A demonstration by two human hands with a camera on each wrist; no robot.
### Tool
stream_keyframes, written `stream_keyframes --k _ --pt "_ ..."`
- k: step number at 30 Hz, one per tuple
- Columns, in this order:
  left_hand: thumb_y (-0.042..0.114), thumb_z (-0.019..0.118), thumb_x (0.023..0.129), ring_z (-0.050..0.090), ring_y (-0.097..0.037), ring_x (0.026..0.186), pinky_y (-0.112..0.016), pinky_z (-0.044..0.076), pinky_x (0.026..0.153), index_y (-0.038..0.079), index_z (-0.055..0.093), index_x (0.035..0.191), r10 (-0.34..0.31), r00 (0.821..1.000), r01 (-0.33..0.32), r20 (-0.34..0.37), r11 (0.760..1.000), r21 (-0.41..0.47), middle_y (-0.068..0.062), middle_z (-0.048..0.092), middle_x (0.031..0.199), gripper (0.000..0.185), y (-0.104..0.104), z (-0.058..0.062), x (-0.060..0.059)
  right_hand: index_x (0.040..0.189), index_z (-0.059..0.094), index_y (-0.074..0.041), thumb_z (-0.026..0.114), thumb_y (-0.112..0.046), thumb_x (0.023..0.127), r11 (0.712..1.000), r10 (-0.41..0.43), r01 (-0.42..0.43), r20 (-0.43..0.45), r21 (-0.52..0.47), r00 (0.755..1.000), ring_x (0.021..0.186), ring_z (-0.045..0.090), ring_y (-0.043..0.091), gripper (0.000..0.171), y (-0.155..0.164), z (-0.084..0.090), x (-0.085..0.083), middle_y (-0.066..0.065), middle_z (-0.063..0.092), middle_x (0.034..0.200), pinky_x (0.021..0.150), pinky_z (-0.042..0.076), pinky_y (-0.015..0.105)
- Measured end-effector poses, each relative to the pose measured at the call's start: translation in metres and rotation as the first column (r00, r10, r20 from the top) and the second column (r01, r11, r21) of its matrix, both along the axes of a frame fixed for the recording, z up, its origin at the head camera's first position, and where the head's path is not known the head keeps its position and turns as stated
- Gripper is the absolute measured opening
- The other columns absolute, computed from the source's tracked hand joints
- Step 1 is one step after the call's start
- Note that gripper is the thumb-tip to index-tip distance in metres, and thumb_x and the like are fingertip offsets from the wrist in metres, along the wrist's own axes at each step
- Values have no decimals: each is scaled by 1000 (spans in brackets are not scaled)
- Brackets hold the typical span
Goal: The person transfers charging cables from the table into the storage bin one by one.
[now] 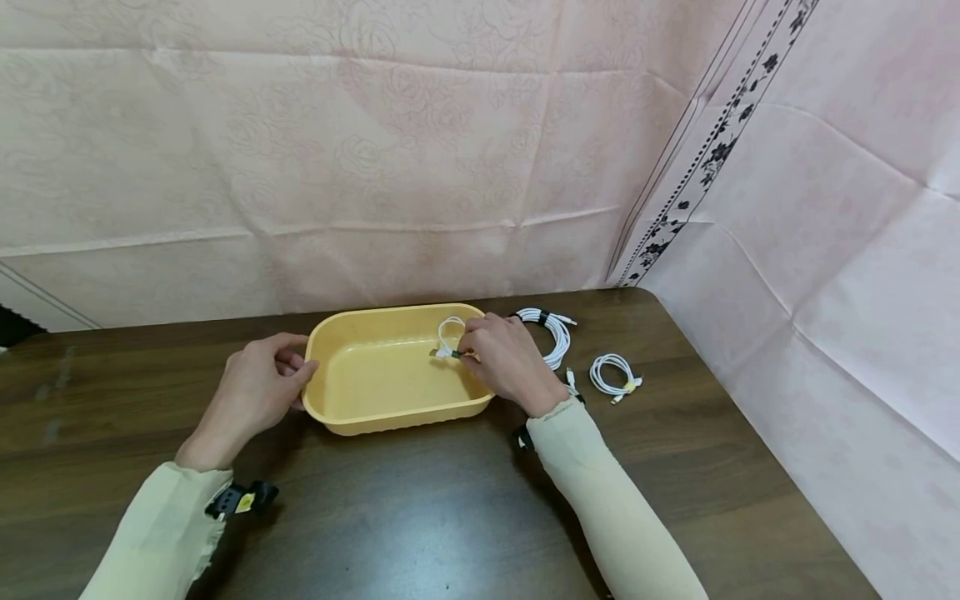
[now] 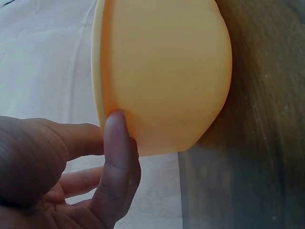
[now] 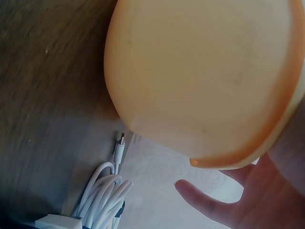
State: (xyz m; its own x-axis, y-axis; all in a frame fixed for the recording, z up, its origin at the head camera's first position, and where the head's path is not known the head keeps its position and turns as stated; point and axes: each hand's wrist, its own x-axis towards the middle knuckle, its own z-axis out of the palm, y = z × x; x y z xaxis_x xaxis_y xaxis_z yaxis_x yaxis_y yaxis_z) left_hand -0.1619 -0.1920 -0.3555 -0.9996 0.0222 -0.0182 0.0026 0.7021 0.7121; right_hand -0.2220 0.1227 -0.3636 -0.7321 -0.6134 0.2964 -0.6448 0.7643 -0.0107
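A yellow plastic tub (image 1: 352, 421) sits on the dark wooden table (image 1: 420, 508). My left hand (image 1: 258, 387) rests against the tub's left end, thumb touching the rim; the left wrist view shows the thumb (image 2: 114, 143) pressed on the tub's outer wall (image 2: 167, 71). My right hand (image 1: 504, 360) reaches over the tub's right rim and pinches a small coiled white cable (image 1: 448, 335) just inside it. In the right wrist view the tub's underside (image 3: 205, 71) fills the frame, with my fingers (image 3: 205, 200) below it.
A larger bundled white cable (image 1: 553, 333) lies just right of the tub, also seen as the cable bundle (image 3: 102, 195). A small white coil (image 1: 613, 375) lies farther right. A pink patterned cloth (image 1: 375, 150) hangs behind; the table's right edge is close.
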Motion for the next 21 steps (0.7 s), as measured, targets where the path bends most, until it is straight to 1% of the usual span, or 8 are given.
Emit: stream_keyframes --k 6,11,15,21 --pt "15 60 102 67 -14 69 -28 62 56 -8 51 141 3 1000 -3 -3 1000 -4 -24 65 105 46 0 0 1 83 80 -19 76 -11 87 1000 7 -7 -2 8 1000 83 62 19 10 -1 0 0 -4 66 84 75 54 45" --pt "14 60 102 67 -14 68 -25 61 55 -9 51 141 0 1000 0 -6 1000 -3 -24 65 105 46 0 1 1 81 79 -20 76 -11 86 1000 5 -5 -8 12 1000 83 63 20 10 -2 0 -1 -4 65 82 72 54 45" --pt "14 60 102 67 -14 69 -26 61 56 -9 51 141 -1 1000 1 -6 1000 -4 -24 65 105 46 1 2 1 81 79 -20 76 -11 86 1000 -6 6 -7 19 1000 83 63 20 11 -3 0 -2 -5 66 83 70 53 44" --pt "13 60 102 67 -16 72 -29 62 57 -9 52 141 -6 1000 6 -15 1000 -1 -23 65 104 45 1 1 2 75 77 -21 73 -8 87 999 -19 18 11 26 1000 80 62 18 18 -6 1 -4 -5 65 80 69 53 44"
